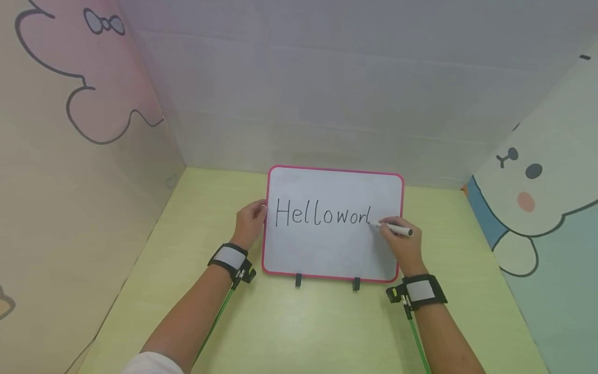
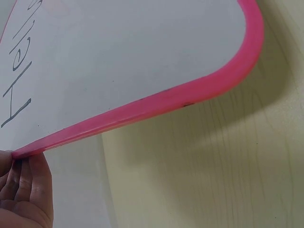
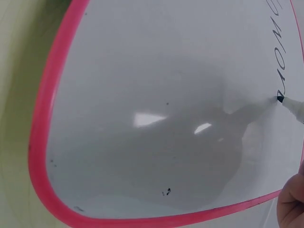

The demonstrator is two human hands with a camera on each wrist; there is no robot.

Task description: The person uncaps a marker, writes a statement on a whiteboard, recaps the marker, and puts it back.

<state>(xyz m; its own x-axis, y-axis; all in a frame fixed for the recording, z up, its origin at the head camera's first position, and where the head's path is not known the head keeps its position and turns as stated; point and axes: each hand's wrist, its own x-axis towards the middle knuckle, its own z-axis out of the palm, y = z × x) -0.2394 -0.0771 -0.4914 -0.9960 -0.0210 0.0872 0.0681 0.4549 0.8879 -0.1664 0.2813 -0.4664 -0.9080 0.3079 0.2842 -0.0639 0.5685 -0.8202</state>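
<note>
A whiteboard (image 1: 322, 252) with a pink frame leans back on the table, carrying "Helloworl" in thin black handwriting (image 1: 306, 213). My left hand (image 1: 249, 223) pinches its left edge; in the left wrist view the thumb is at the front and the fingers (image 2: 38, 178) lie behind the pink rim (image 2: 142, 107). Between the fingers of my right hand (image 1: 405, 246) is a white marker (image 1: 399, 230) with a black end. Its dark tip (image 3: 280, 99) touches the board at the last letter in the right wrist view. Most of the right hand is outside that view.
Two small black feet (image 1: 298, 280) stick out under the board's lower edge. The pale yellow table (image 1: 308, 332) meets a white back wall (image 1: 327, 104) and side walls with cartoon drawings (image 1: 532, 197). Green cables (image 1: 418, 343) run from both wrist straps.
</note>
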